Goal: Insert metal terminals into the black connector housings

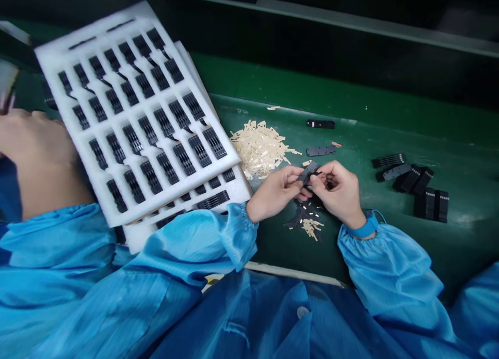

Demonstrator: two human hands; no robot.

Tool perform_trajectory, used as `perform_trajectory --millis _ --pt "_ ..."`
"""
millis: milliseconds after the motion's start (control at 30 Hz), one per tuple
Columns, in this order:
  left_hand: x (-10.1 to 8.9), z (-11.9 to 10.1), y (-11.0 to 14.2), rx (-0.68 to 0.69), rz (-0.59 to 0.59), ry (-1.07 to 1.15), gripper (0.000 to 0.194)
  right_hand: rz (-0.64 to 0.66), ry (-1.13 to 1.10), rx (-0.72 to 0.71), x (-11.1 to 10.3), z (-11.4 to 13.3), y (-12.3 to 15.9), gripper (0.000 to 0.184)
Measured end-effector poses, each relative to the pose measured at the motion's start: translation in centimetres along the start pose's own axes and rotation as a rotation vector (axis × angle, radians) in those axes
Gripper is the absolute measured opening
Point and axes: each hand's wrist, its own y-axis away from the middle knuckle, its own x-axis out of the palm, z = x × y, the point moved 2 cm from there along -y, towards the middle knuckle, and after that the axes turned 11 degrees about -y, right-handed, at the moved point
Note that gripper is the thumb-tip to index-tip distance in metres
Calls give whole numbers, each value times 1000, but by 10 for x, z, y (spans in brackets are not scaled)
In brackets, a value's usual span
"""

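My left hand is closed around a small flat dark strip-like part, held tilted above the green bench. The fingers of my right hand pinch at its right end; a small black piece shows between them, too small to name. Just beyond my hands lies a similar grey-black part, and farther back a black one. Under my hands is a little heap of black and cream scraps. A larger pile of cream-coloured small tabs lies beyond my left hand.
White foam trays with black parts in their slots are stacked at left, overlapping unevenly. Several black parts lie grouped on the green bench at right. At far left is another person's hand. A ledge runs along the back.
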Motion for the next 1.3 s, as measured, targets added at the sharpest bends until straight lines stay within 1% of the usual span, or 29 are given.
perform_trajectory --millis 233,467,633,733,800,867,933,1000,1033,1100,1167,1233,1300 --pt "2 0 1 -1 -41 -24 15 -29 49 -18 2 4 0 12" --pt "5 4 2 56 -78 -48 14 -75 150 -51 4 10 0 15" --pt "7 4 4 68 -103 -45 13 -99 179 -38 5 9 1 15" --pt "8 5 5 85 -110 -71 14 -95 187 -33 6 8 2 15" --pt "8 6 6 108 -128 -106 15 -92 237 -60 6 9 2 14" --pt "8 7 6 120 -147 -125 16 -129 328 -127 3 11 2 12" --pt "7 7 6 108 -155 -110 14 -215 386 -185 -2 13 2 11" --pt "7 7 6 86 -158 -83 12 -281 356 -180 -7 14 1 10" --pt "6 7 6 77 -161 -77 10 -276 319 -155 -7 15 0 9" --pt "6 7 5 71 -160 -88 10 -202 254 -110 -5 16 -1 9" --pt "6 8 5 84 -163 -119 11 -130 234 -95 -1 17 -1 13" --pt "6 11 5 105 -174 -160 13 -126 252 -113 3 19 0 10" --pt "6 15 6 122 -185 -198 14 -151 269 -121 6 20 1 3"
